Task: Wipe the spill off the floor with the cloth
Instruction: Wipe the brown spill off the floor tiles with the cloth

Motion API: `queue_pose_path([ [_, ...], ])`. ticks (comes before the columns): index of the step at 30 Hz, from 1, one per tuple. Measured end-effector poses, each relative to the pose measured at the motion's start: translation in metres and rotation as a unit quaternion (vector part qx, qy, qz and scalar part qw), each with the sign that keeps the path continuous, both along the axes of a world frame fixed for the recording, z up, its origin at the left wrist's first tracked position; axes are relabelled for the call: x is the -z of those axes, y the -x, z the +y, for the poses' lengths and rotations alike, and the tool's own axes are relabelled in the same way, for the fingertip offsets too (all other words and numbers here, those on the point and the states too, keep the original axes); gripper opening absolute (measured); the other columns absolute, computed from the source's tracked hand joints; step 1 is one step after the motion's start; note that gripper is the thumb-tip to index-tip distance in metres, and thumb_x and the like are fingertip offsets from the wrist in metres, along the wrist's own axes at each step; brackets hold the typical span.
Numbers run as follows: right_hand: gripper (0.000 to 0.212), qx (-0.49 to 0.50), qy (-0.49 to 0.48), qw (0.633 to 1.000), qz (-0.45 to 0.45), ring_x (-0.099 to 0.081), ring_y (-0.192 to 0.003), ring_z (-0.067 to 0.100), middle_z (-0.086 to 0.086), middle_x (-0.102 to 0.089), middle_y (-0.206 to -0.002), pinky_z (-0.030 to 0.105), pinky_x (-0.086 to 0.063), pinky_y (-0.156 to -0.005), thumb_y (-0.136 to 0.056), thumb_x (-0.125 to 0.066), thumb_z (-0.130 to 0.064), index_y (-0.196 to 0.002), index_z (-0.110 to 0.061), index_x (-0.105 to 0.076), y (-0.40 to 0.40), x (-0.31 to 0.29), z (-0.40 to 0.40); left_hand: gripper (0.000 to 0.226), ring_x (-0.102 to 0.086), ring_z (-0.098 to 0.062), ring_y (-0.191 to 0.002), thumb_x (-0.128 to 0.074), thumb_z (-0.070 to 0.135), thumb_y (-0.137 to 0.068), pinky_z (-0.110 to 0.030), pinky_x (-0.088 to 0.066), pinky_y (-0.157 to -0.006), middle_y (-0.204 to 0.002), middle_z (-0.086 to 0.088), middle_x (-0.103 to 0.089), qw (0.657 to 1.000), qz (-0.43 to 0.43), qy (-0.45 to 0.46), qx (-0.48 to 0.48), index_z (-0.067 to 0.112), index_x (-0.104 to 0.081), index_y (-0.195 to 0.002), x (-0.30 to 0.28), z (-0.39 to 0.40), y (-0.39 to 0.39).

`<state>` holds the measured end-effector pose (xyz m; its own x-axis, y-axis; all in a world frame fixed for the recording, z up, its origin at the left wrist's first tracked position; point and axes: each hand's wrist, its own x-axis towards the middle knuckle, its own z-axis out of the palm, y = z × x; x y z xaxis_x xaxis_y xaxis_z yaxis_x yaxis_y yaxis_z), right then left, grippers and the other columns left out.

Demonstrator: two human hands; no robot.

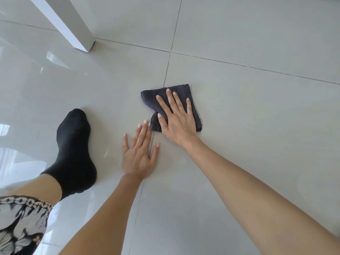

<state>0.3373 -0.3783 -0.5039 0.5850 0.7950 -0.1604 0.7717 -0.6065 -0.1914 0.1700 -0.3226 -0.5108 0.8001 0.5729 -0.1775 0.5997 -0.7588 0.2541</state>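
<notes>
A folded dark grey cloth (184, 91) lies flat on the glossy pale tile floor (239, 107), just right of a grout line. My right hand (177, 116) presses down on it with fingers spread flat, palm covering its lower middle. My left hand (138, 153) rests flat on the bare tile just left of and below the cloth, fingers apart, holding nothing. A faint damp sheen shows on the tile (169, 162) beside my left hand; no clear puddle is visible.
My foot in a black sock (73, 150) stands on the tile to the left of my hands. A white furniture leg (73, 28) meets the floor at the upper left. Open tile stretches to the right and beyond the cloth.
</notes>
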Motion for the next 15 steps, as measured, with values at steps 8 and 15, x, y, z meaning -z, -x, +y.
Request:
queue_pose_path([
  [8, 0.057, 0.005, 0.001, 1.0, -0.011, -0.015, -0.149, 0.017, -0.002, -0.014, -0.162, 0.045, -0.004, -0.119, -0.098, -0.027, -0.043, -0.153, -0.035, -0.018, -0.015, 0.003, -0.102, 0.064, -0.009, -0.007, -0.147, -0.02, 0.05, -0.095, -0.046, -0.003, -0.117, -0.161, 0.01, -0.009, 1.0, 0.011, 0.002, -0.002, 0.026, -0.009, -0.154, -0.003, 0.0, 0.0],
  [15, 0.057, 0.067, 0.025, 0.997, -0.021, -0.015, -0.149, 0.017, -0.004, -0.012, -0.163, 0.046, -0.009, -0.119, -0.098, -0.026, -0.044, -0.153, -0.038, -0.013, -0.064, 0.003, -0.218, 0.063, 0.0, -0.003, -0.146, -0.016, 0.053, -0.096, -0.043, 0.003, -0.118, -0.159, 0.016, 0.003, 1.0, 0.023, 0.009, -0.004, 0.03, -0.001, -0.153, -0.004, -0.001, 0.0],
])
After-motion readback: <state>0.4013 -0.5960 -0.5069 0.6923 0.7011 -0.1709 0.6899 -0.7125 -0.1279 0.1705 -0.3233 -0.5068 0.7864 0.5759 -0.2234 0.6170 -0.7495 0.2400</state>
